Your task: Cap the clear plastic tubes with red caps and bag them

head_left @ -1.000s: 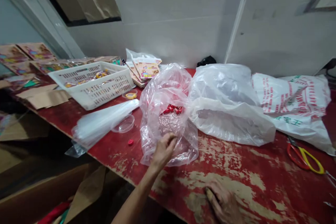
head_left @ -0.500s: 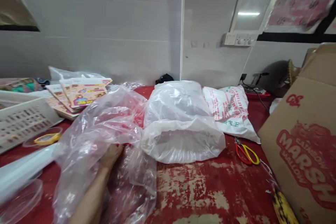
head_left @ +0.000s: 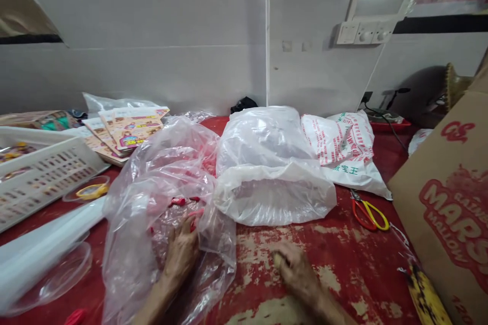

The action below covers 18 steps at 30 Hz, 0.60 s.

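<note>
My left hand point(head_left: 182, 251) reaches into the mouth of a large clear plastic bag point(head_left: 129, 233). Its fingers are closed at a small red piece point(head_left: 196, 217), whose kind I cannot make out. More red pieces show inside the bag near the fingertips. Over the worn red tabletop point(head_left: 263, 244), my right hand point(head_left: 295, 269) has its fingers curled together and is slightly blurred; whatever they hold, if anything, is hidden. Just beyond both hands rests a full, whitish translucent bag point(head_left: 267, 147) with its rolled opening towards me.
On the left are a white basket point(head_left: 49, 177), printed packets point(head_left: 133, 129), a yellow tape roll point(head_left: 92, 191) and a clear lid point(head_left: 57, 279). To the right lie printed white bags point(head_left: 343, 147), red-and-yellow-handled scissors point(head_left: 369, 213) and a tall marshmallow carton point(head_left: 446, 198).
My right hand has come into view over the table. My left hand has shifted right and lower in the picture, and its fingers now show by the red pieces. The view has shifted slightly.
</note>
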Tool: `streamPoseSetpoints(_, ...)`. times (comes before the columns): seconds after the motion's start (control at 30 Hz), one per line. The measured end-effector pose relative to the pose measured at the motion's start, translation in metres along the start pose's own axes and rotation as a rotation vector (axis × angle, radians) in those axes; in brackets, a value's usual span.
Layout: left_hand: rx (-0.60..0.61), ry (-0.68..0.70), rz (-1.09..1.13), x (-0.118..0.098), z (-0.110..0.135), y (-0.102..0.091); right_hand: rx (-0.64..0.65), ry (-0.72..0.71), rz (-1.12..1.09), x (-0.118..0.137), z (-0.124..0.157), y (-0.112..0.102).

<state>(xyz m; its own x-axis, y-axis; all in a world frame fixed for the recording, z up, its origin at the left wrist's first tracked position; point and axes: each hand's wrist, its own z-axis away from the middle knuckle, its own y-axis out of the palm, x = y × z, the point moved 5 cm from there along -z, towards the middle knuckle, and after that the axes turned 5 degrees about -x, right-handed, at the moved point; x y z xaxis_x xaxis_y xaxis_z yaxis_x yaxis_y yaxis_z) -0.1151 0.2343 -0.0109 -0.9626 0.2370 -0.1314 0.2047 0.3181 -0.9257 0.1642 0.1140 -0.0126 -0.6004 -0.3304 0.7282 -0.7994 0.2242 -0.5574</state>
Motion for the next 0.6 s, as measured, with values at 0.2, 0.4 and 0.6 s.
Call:
streamPoseSetpoints(0.2,0.014,0.066,-0.165,-0.015,0.02,-0.007,0.006,0.056,0.579,-0.062,-0.085,-0.017)
streamPoseSetpoints(0.4,-0.097,0.041,-0.162,-0.01,0.029,-0.007,0.035,0.096,0.719,-0.089,-0.148,-0.009)
streamPoseSetpoints(0.6,-0.198,0.031,0.071,-0.01,0.059,0.01,0.018,0.11,0.732,-0.088,-0.2,-0.007)
